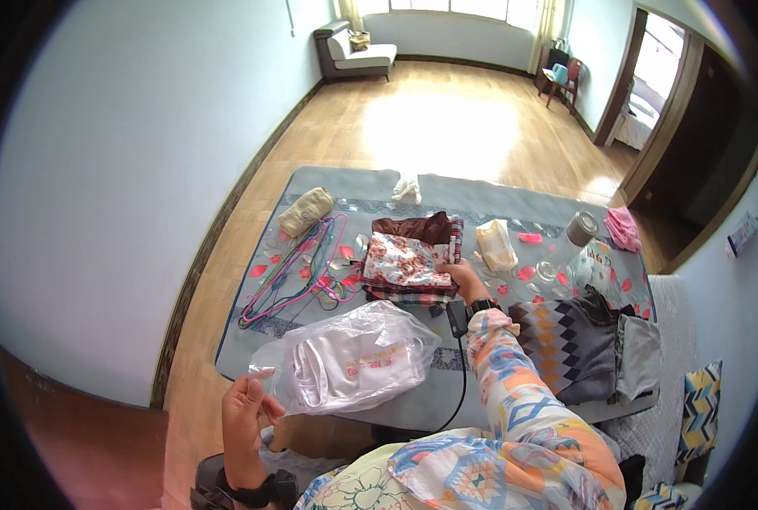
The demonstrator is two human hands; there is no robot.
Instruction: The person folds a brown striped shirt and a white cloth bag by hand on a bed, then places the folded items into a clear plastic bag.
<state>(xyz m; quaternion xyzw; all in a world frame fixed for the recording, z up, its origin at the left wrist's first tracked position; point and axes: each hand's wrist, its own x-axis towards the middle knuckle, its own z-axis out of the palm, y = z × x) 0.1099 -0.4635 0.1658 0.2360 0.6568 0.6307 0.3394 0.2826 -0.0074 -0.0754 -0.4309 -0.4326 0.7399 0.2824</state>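
My left hand (251,400) pinches the open edge of a clear plastic bag (270,363) at the table's near left. Inside the bag lies folded white satiny fabric (334,376) with printed writing. Farther up, my right hand (460,275) rests at the right edge of a stack of folded clothes, its fingers on a white floral cloth (404,258). A dark brown garment (417,228) and plaid fabric (410,294) belong to the same stack. Whether the right fingers grip the cloth or only press it cannot be told.
Clothes hangers (289,271) and a rolled beige cloth (307,211) lie left. To the right are a tissue pack (497,245), a clear jar (567,245), a pink cloth (622,229) and a folded grey patterned sweater (564,344). A black cable (463,376) crosses the near edge.
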